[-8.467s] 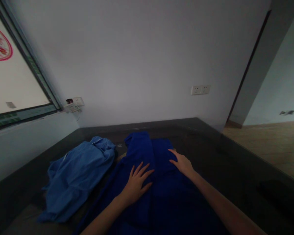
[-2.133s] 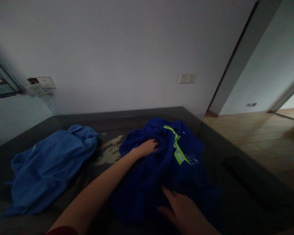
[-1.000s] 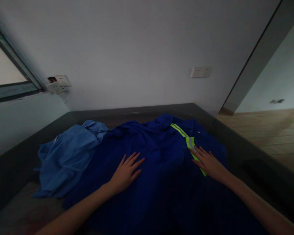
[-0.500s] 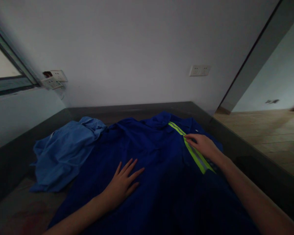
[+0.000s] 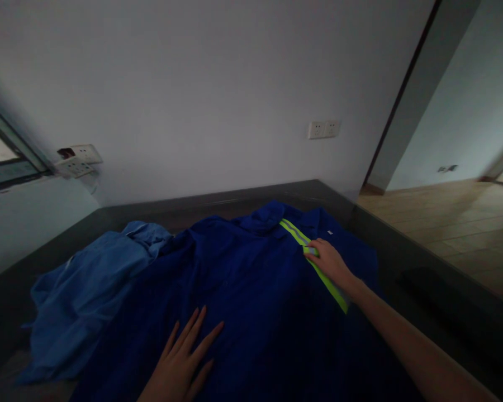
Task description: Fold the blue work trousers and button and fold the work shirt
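Observation:
A dark blue work shirt (image 5: 251,290) with a yellow-green reflective stripe (image 5: 295,233) lies spread over a dark table (image 5: 385,251). My left hand (image 5: 182,363) rests flat on the shirt's near part, fingers stretched out and apart. My right hand (image 5: 329,262) lies on the reflective stripe near the collar, its fingers curled together on the fabric there. Whether it pinches the cloth is hard to make out.
A lighter blue garment (image 5: 84,296) lies crumpled at the left, partly under the dark shirt's edge. Wall sockets (image 5: 323,129) sit on the back wall, more sockets (image 5: 75,159) near a window at the left. A doorway opens onto a wooden floor (image 5: 444,212) at the right.
The dark shirt went from folded to spread open. Over the last second my right hand slid up the stripe toward the collar, and my left hand moved nearer to me.

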{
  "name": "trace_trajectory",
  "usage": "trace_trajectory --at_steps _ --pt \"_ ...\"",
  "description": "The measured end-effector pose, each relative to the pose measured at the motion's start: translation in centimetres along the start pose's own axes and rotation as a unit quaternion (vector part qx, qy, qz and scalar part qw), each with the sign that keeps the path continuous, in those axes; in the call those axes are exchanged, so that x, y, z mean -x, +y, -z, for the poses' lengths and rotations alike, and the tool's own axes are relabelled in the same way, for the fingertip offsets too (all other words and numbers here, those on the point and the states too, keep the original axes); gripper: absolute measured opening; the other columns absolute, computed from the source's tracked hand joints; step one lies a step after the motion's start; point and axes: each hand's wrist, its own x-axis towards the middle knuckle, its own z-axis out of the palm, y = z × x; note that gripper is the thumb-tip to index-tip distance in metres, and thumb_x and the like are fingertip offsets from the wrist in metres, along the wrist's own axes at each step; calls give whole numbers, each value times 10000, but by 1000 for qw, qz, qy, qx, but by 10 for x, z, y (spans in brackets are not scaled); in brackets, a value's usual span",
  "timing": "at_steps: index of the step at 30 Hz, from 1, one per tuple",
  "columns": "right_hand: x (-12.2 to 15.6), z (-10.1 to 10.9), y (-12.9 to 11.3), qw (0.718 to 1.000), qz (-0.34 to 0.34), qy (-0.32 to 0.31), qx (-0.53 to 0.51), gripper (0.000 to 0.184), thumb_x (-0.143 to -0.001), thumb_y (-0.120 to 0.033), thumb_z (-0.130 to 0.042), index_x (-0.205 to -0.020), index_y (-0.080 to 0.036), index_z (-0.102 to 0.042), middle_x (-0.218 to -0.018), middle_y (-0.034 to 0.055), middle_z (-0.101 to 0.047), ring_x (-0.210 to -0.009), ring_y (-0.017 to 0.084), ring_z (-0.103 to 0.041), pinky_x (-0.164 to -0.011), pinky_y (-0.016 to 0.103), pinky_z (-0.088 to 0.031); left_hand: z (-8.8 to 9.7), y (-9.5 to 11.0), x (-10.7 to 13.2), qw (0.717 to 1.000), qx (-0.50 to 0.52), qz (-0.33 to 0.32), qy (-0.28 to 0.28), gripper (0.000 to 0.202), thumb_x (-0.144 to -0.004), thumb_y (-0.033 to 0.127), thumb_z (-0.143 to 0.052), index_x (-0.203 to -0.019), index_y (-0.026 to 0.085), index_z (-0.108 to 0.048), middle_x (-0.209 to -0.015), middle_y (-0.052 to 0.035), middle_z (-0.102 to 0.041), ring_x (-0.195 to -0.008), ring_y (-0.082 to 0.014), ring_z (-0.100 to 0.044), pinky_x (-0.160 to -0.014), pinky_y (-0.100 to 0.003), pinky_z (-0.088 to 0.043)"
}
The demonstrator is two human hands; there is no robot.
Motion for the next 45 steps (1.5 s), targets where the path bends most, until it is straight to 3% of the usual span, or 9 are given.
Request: trace_trajectory --at_steps 9,13,17,21,25,29,34,40,45 --pt "16 4 -6 993 -40 -38 -100 285 -877 -297 -523 -1095 -157 -641 -1100 102 -680 -1024 263 -624 -890 343 -449 17 -7 14 999 27 16 -35 620 -887 350 -502 -1439 442 -236 -1499 -34 -308 -1294 -314 -442 -979 -540 -448" --pt "23 9 -9 991 -44 -64 -107 288 -862 -319 -556 -1094 -178 -651 -1097 84 -688 -1016 260 -634 -870 329 -462 39 -22 16 994 62 21 -83 561 -861 357 -533 -1384 472 -365 -1419 6 -457 -1217 -295 -536 -997 -522 -442" --pt "21 8 -11 992 -50 -75 -87 306 -868 -367 -567 -1085 -173 -659 -1046 92 -700 -957 262 -654 -807 317 -477 79 -13 -28 988 128 14 -88 377 -892 379 -475 -1258 407 -563 -1244 20 -634 -1121 -254 -604 -1027 -480 -419" --pt "17 0 -11 993 -62 -63 -74 302 -868 -368 -575 -1077 -169 -663 -1079 105 -691 -996 268 -641 -845 325 -464 101 35 -115 951 296 -53 -69 292 -913 302 -453 -1146 294 -630 -1159 1 -662 -1075 -195 -603 -967 -344 -460" --pt "16 -6 -10 993 -75 -54 -76 291 -860 -335 -577 -1065 -149 -665 -1069 123 -694 -1017 274 -631 -848 328 -460 70 83 -207 918 385 -92 -27 239 -884 189 -469 -1028 208 -659 -1026 -42 -689 -951 -187 -628 -885 -303 -474" --pt "21 -8 -9 991 -59 -39 -110 282 -885 -352 -517 -1022 -161 -672 -989 98 -714 -938 267 -656 -795 329 -470 18 103 -256 917 398 -4 29 207 -832 92 -467 -916 167 -641 -900 -56 -675 -847 -181 -621 -793 -287 -485" --pt "25 -13 -7 983 -54 -2 -175 268 -860 -331 -519 -987 -156 -676 -957 95 -717 -902 266 -659 -794 337 -463 -11 102 -253 919 388 14 67 188 -821 82 -472 -916 174 -606 -891 -59 -609 -847 -180 -580 -760 -285 -474" --pt "23 -10 -9 963 -58 57 -257 238 -818 -363 -546 -888 -180 -681 -881 72 -721 -827 257 -660 -758 331 -470 -6 104 -247 919 374 -14 124 116 -855 158 -524 -935 198 -598 -862 -27 -582 -824 -168 -554 -728 -274 -448" --pt "24 0 -15 953 -80 68 -285 270 -788 -405 -570 -859 -172 -686 -838 64 -710 -770 250 -653 -706 322 -475 -4 106 -246 929 345 -45 123 78 -847 212 -595 -913 208 -636 -905 -32 -598 -851 -180 -563 -727 -294 -412"
